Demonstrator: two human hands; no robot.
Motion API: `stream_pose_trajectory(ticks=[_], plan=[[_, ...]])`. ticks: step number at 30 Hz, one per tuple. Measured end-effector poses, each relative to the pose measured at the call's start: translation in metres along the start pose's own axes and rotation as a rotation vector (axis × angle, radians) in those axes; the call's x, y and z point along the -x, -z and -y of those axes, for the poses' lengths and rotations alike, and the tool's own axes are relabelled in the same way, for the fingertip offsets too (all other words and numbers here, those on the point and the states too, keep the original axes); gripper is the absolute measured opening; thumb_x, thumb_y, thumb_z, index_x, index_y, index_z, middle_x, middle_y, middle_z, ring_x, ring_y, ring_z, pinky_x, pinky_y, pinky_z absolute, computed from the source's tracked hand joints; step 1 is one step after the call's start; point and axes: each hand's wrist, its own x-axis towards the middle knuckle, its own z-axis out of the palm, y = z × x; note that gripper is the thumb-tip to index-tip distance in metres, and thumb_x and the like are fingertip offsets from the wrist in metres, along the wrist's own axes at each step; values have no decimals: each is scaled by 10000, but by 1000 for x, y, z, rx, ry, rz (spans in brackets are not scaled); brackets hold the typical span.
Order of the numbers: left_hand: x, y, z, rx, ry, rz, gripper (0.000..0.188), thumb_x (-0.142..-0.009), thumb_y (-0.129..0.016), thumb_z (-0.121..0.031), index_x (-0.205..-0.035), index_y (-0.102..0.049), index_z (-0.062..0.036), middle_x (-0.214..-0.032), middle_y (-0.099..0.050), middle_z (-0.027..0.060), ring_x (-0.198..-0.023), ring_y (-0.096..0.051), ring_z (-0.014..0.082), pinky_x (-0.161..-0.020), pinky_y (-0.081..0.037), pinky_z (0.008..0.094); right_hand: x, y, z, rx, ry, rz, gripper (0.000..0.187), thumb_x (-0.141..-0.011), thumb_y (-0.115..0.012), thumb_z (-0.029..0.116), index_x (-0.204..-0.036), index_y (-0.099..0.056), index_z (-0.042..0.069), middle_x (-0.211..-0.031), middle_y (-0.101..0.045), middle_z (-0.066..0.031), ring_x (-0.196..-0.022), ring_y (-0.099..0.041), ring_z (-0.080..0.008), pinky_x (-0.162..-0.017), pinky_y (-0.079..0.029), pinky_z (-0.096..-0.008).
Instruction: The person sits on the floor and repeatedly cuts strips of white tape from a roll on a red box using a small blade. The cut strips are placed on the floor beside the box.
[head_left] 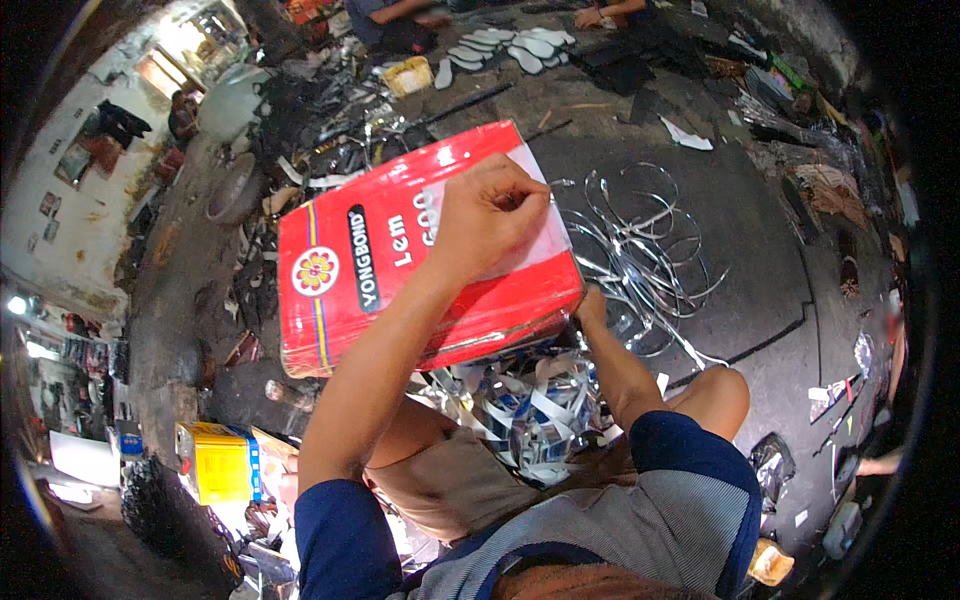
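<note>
Two bare hands at one red cardboard carton [385,255]. Carton sits tilted in front of the seated person's knees, printed face up, pale panel at its right end. Left hand [490,212] is curled into a loose fist over that panel; can't tell if anything is inside it or if it touches the face. Right hand [591,308] is at the carton's near right corner, fingers mostly hidden, so can't tell if it's gripping. Loops of shiny strip [630,275] lie on the dark floor [750,230] just right of the carton. Pile of silvery strips [545,420] between carton and lap. Yellow tin [220,465] lower left. Pale sole-shaped pieces [515,48] at far side, near a co-worker's hand [590,17].
</note>
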Motion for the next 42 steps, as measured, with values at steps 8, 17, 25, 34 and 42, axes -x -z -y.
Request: stream_pose_trajectory(ticks=[8,17,25,34,42], plan=[[-3,4,-3,-50,-71,20,52,-824,-711,-27,-848,-748,2,-792,-649,58,-670,-606,91,-585,-461,233,1,27,-6,99,-115,104,391,-849,-650,263,-1059,-639,-67,-1113,-661,-335,-1090,-642,-471,-943,-508,-524],[-2,15,-3,-307,-442,160,225,-821,-701,11,-1040,-733,-29,-943,-650,100,-808,-665,225,-688,-538,315,-10,34,-25,211,-153,5,361,-857,-613,173,-1116,-602,-79,-1098,-686,-298,-1019,-686,-441,-891,-548,-502],[6,20,1,-347,-498,167,258,-826,-725,-41,-1083,-723,-24,-981,-647,121,-880,-662,259,-760,-550,337,-8,53,-30,265,-182,-36,294,-897,-516,123,-1089,-599,-83,-1035,-699,-295,-988,-699,-430,-877,-555,-505],[7,21,-8,-525,-552,177,391,-830,-737,-326,-1153,-729,-105,-1303,-632,114,-1180,-560,337,-1029,-440,453,-21,43,-93,331,-358,-122,440,-897,-596,286,-1248,-593,21,-1092,-689,-245,-1024,-678,-396,-901,-544,-494],[5,12,-13,-511,-540,174,456,-815,-743,-354,-1197,-701,-109,-1303,-633,122,-1170,-584,342,-1023,-461,461,17,-7,-120,381,-108,342,568,-861,-646,394,-1352,-579,115,-1237,-655,-225,-1195,-608,-392,-1006,-493,-490]])
